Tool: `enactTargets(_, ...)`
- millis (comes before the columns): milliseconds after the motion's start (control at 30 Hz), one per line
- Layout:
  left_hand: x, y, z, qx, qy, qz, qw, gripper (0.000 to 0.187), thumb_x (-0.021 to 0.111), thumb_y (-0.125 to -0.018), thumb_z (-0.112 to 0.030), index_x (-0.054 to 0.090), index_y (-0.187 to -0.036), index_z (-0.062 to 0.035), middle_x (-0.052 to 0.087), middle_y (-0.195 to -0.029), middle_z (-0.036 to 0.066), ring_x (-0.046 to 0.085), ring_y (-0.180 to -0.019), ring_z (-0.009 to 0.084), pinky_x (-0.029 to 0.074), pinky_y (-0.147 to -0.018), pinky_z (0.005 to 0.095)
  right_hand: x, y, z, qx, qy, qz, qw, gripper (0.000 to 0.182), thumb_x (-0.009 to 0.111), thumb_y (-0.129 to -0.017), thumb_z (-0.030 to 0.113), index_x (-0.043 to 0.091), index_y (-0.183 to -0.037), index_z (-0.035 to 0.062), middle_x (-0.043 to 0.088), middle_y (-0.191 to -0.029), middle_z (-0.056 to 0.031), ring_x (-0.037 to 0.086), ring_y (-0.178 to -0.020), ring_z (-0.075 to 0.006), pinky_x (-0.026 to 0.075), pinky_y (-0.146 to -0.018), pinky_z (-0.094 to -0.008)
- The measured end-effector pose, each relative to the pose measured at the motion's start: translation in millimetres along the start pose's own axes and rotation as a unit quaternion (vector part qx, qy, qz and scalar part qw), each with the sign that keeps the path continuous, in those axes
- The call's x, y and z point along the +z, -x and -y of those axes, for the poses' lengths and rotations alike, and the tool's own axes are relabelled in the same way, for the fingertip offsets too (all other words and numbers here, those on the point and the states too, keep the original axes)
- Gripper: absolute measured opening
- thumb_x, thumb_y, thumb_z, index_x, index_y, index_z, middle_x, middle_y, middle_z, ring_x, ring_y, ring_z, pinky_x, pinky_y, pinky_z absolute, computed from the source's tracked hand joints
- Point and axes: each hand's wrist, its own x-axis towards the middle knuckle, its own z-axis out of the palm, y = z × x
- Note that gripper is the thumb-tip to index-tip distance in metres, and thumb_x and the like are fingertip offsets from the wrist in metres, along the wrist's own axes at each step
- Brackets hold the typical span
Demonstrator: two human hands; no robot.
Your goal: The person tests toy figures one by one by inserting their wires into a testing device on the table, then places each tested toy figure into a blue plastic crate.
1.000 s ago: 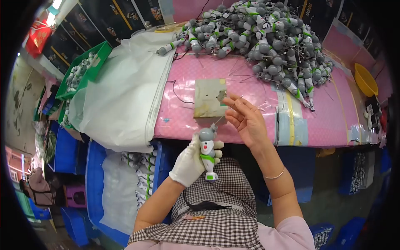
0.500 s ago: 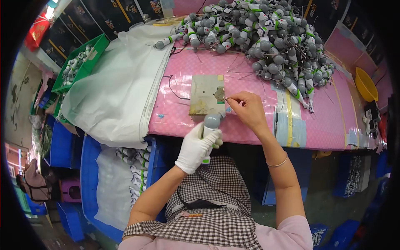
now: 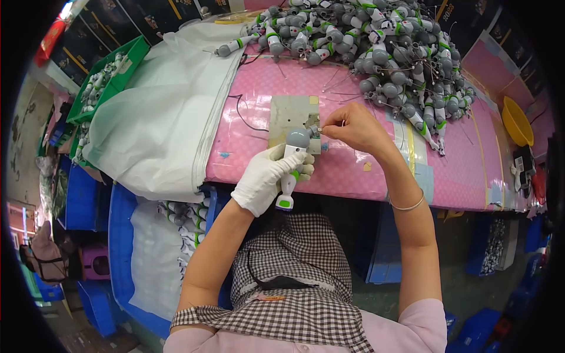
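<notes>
Toy pile (image 3: 388, 53) behind L hand (image 3: 265, 179), R hand (image 3: 350, 126)

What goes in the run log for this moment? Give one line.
left hand: gloved, holds toy figure | right hand: bare, pinched at figure's head | under them: metal plate | behind: figure pile

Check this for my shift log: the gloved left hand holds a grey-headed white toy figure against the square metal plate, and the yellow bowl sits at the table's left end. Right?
Not quite. The head view shows the yellow bowl at the table's right end. The rest stands: the gloved left hand holds the grey-headed white toy figure against the square metal plate.
</notes>
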Motion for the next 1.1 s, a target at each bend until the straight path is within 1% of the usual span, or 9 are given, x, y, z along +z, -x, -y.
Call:
enactTargets(267, -2, -1, 1, 0.007, 0.042, 0.006, 0.999, 0.028, 0.060, -0.089, -0.019, 0.057, -0.107, 0.0024, 0.062, -0.092, 0.007, 0.061, -0.081, 0.0147, 0.051, -0.074, 0.0292, -1, -9, -13, 0.045, -0.061, 0.062, 0.995, 0.017, 0.066, -0.073, 0.013, 0.066, -0.070, -0.0039, 0.052, -0.054, 0.0022, 0.042, -0.050, -0.0049, 0.033, -0.046, -0.0257)
enactTargets(467, -4, 6, 2, 0.015, 0.036, 0.027, 0.999, 0.035, 0.055, -0.092, -0.025, 0.051, -0.116, -0.0003, 0.060, -0.097, 0.008, 0.060, -0.081, 0.0164, 0.050, -0.071, 0.0293, 17, 16, -2, -0.007, 0.050, -0.129, 0.990, 0.018, 0.064, -0.078, 0.016, 0.066, -0.072, -0.0008, 0.059, -0.059, -0.0007, 0.048, -0.049, -0.0057, 0.034, -0.045, -0.0218)
enactTargets(567, -23, 38, -7, -0.002, 0.038, 0.027, 0.999, 0.041, 0.054, -0.092, -0.027, 0.046, -0.122, -0.0008, 0.059, -0.099, 0.010, 0.059, -0.080, 0.0173, 0.050, -0.069, 0.0292, -3, 30, 6, 0.127, -0.322, -0.083, 0.935, 0.024, 0.060, -0.088, 0.026, 0.066, -0.095, 0.0041, 0.066, -0.076, -0.0041, 0.054, -0.051, -0.0067, 0.044, -0.049, -0.0195)
enactTargets(733, -74, 126, -30, 0.028, -0.159, -0.171, 0.972, 0.051, 0.066, -0.084, -0.017, 0.047, -0.126, 0.0029, 0.061, -0.099, 0.007, 0.060, -0.083, 0.0132, 0.049, -0.074, 0.0267, -87, 21, -98, 0.013, -0.071, -0.479, 0.875, 0.022, 0.059, -0.089, 0.017, 0.064, -0.105, 0.0034, 0.065, -0.087, -0.0023, 0.057, -0.077, -0.0057, 0.045, -0.067, -0.0205)
enactTargets(833, -117, 173, -19, 0.069, -0.297, -0.276, 0.912, 0.049, 0.068, -0.074, -0.008, 0.054, -0.120, 0.0045, 0.061, -0.107, 0.008, 0.058, -0.095, 0.0128, 0.047, -0.084, 0.0269, -134, 7, -159, 0.036, 0.206, -0.467, 0.859, 0.036, 0.056, -0.083, 0.016, 0.055, -0.115, 0.0002, 0.059, -0.106, -0.0128, 0.053, -0.099, -0.0226, 0.041, -0.086, -0.0317)
enactTargets(900, -162, 204, 1, 0.065, -0.584, -0.347, 0.731, 0.046, 0.069, -0.070, -0.011, 0.060, -0.114, -0.0024, 0.065, -0.100, 0.012, 0.062, -0.091, 0.0194, 0.046, -0.082, 0.0297, -156, -5, -188, 0.080, 0.306, -0.369, 0.874, 0.048, 0.055, -0.080, 0.017, 0.048, -0.125, -0.0003, 0.054, -0.122, -0.0209, 0.050, -0.114, -0.0353, 0.038, -0.098, -0.0394)
enactTargets(967, -200, 230, 21, 0.026, -0.656, -0.395, 0.643, 0.040, 0.071, -0.067, -0.016, 0.062, -0.105, -0.0066, 0.060, -0.087, 0.017, 0.058, -0.084, 0.0348, 0.047, -0.078, 0.0391, -202, -25, -283, 0.014, 0.367, -0.334, 0.868, 0.059, 0.056, -0.079, 0.020, 0.040, -0.133, -0.0005, 0.048, -0.128, -0.0250, 0.046, -0.119, -0.0362, 0.035, -0.102, -0.0392)
enactTargets(1033, -227, 255, 33, -0.031, -0.713, -0.405, 0.572, 0.030, 0.071, -0.066, -0.016, 0.063, -0.093, -0.0093, 0.060, -0.083, 0.014, 0.059, -0.083, 0.0330, 0.047, -0.072, 0.0408, -209, -28, -256, 0.138, 0.345, -0.242, 0.896, 0.058, 0.060, -0.077, 0.023, 0.047, -0.127, -0.0036, 0.054, -0.120, -0.0254, 0.052, -0.112, -0.0374, 0.040, -0.095, -0.0405)
enactTargets(1100, -255, 270, 49, -0.088, -0.751, -0.397, 0.521, 0.023, 0.067, -0.069, -0.015, 0.063, -0.091, -0.0109, 0.061, -0.084, 0.012, 0.059, -0.085, 0.0305, 0.046, -0.072, 0.0417, -211, -27, -265, 0.076, 0.296, -0.252, 0.918, 0.061, 0.066, -0.073, 0.027, 0.051, -0.124, -0.0021, 0.060, -0.111, -0.0233, 0.058, -0.103, -0.0355, 0.044, -0.087, -0.0395)
